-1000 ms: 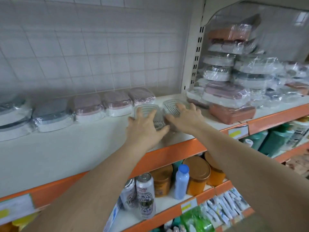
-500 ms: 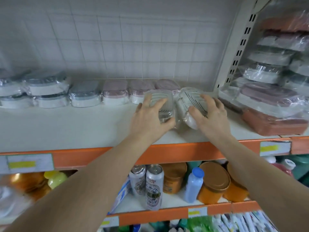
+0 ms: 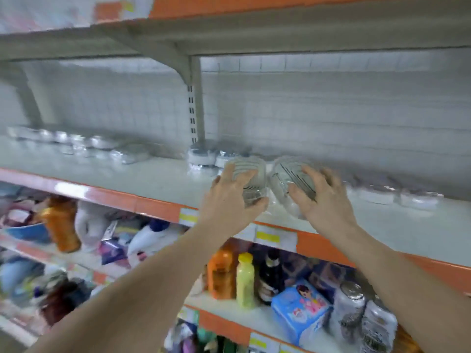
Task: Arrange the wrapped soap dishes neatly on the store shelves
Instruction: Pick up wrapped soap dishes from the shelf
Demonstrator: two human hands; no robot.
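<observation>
My left hand (image 3: 229,200) grips a clear ribbed wrapped soap dish (image 3: 251,174), thumb under it and fingers over the top. My right hand (image 3: 323,200) grips a second clear wrapped soap dish (image 3: 285,179), tilted on its side, touching the first. Both dishes are held just above the white shelf (image 3: 153,177) near its orange front edge. More wrapped soap dishes (image 3: 204,156) stand in a row at the back of the shelf behind my hands, and others (image 3: 397,193) lie to the right. The view is blurred.
A metal upright and bracket (image 3: 196,110) divide the shelf behind the dishes. Another row of wrapped dishes (image 3: 84,146) sits at the back left. The shelf below holds bottles (image 3: 244,278), cans (image 3: 349,309) and a blue box (image 3: 300,312). An upper shelf (image 3: 229,39) overhangs.
The view has swung left and up along the shelf. Both hands carried the two clear dishes leftward with it, still holding them side by side, past the stacked dishes formerly on the right.
</observation>
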